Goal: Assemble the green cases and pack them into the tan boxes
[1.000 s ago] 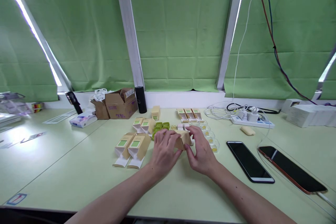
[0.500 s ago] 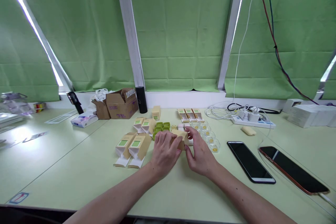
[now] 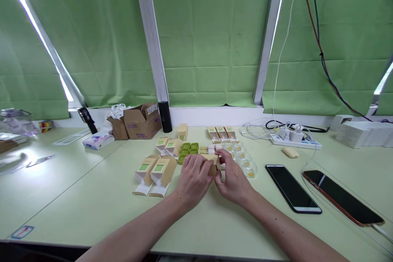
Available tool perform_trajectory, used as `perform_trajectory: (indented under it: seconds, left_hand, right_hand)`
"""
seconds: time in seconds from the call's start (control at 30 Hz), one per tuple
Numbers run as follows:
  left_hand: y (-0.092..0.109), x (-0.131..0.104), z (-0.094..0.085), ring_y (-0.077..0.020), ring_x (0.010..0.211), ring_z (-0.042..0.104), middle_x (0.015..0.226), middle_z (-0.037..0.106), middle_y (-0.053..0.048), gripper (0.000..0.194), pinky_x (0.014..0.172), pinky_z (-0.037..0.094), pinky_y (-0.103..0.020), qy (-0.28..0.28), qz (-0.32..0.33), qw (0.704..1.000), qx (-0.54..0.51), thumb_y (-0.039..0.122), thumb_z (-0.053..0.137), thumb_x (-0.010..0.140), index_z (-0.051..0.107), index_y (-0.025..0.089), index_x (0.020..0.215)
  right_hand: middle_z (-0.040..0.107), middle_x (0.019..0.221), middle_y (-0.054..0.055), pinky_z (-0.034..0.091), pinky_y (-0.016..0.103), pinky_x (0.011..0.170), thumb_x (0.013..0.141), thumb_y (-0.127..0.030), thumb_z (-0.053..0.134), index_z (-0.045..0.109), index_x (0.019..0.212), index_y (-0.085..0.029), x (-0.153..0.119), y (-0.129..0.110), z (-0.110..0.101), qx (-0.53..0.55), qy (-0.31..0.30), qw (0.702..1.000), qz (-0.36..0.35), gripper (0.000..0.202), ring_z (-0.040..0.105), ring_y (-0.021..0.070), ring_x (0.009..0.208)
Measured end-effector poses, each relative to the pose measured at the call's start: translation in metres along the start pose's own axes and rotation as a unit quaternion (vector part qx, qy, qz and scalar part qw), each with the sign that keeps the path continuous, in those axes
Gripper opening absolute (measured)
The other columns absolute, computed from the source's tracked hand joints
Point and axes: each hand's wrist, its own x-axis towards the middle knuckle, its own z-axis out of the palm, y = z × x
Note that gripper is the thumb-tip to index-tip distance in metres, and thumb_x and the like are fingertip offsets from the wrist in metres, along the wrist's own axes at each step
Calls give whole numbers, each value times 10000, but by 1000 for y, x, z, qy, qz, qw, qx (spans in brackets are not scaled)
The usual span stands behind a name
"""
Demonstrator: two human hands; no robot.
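Both my hands close around one small kraft-paper box point(image 3: 213, 162) just above the pale green table point(image 3: 76, 196). My left hand point(image 3: 194, 180) covers its left side and my right hand point(image 3: 232, 179) pinches its right end. Just behind the box sit several green trays point(image 3: 189, 148) and a row of small clear cases point(image 3: 245, 159) with yellow contents. To the left lie open kraft boxes with green labels point(image 3: 155, 174), white flaps pointing toward me, and two more point(image 3: 168, 146) behind them. Three flat boxes point(image 3: 221, 133) and one upright box point(image 3: 182, 131) stand farther back.
Two phones lie to the right, a black one point(image 3: 291, 188) and a red-edged one point(image 3: 342, 197). A power strip with chargers and white cables point(image 3: 295, 138) sits behind them. Brown cartons point(image 3: 139, 121), a black cylinder point(image 3: 165, 116) and white boxes point(image 3: 362, 133) line the windowsill edge.
My hands have drawn closer together around the kraft box, and the right fingers have slid in over its end. Everything else on the table stays where it was.
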Motion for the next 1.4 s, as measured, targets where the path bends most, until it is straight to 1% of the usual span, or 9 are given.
perform_trajectory:
  seconds: [0.37,0.53,0.67,0.77,0.9,1.03,1.17,1.3,1.4]
  left_hand:
    - [0,1,-1,-292,955,589,1006,612,-77,345,877,483,-460,-6,-3,1000,-5,91,657,822,563,224,1126]
    - [-6,0,-1,-290,965,610,1035,642,-74,372,861,510,-461,0,-30,999,-36,77,670,817,540,216,1136]
    - [-8,-2,1,-308,1051,634,1137,658,-105,458,892,551,-473,13,-46,994,-94,92,724,818,534,214,1217]
    - [-7,-4,2,-327,1177,634,1250,652,-135,532,974,559,-494,19,-61,985,-163,105,759,815,520,218,1277]
    - [-7,-6,3,-317,1183,653,1265,660,-137,553,995,567,-487,16,-93,971,-219,146,781,841,513,221,1319]
    - [-8,-7,4,-312,1168,662,1254,666,-133,547,994,566,-480,12,-118,967,-226,195,773,879,510,222,1358]
    - [-8,-8,4,-293,1158,657,1245,669,-118,541,984,562,-456,7,-118,964,-237,177,742,894,497,233,1373]
    - [-7,-6,2,-274,1139,650,1215,678,-106,407,969,557,-437,0,-91,963,-255,143,691,912,541,240,1277]
    - [-7,-4,-1,-271,1180,635,1247,673,-108,382,1000,548,-442,-6,-81,963,-256,108,656,918,562,246,1262]
  right_hand:
    - [627,1343,178,632,457,896,848,-63,543,347,1472,-206,1,2,-2,9,-18,1000,20,669,716,284,1073]
    - [578,1444,200,626,405,764,875,-49,488,389,1430,-219,2,4,-8,15,-10,999,51,589,732,199,797]
    - [595,1437,183,630,423,823,905,-72,505,395,1440,-240,4,5,-11,22,6,998,55,571,756,249,963]
    - [627,1391,146,637,455,889,939,-121,547,393,1450,-273,7,7,-15,38,48,997,48,555,729,282,1119]
    - [619,1396,153,620,520,985,965,-181,613,415,1472,-279,11,5,-22,50,106,993,-5,554,659,315,1264]
    - [640,1375,161,572,581,1068,938,-100,613,467,1456,-268,12,1,-26,39,114,987,-103,564,619,335,1324]
    - [674,1319,155,599,548,1028,912,16,516,537,1409,-259,11,0,-24,26,108,981,-160,568,651,309,1282]
    - [716,1242,146,607,531,984,870,50,471,583,1364,-242,12,6,-24,13,129,977,-171,585,692,295,1191]
    - [746,1139,131,609,512,925,837,46,468,620,1295,-230,15,9,-26,5,139,975,-173,557,711,289,1086]
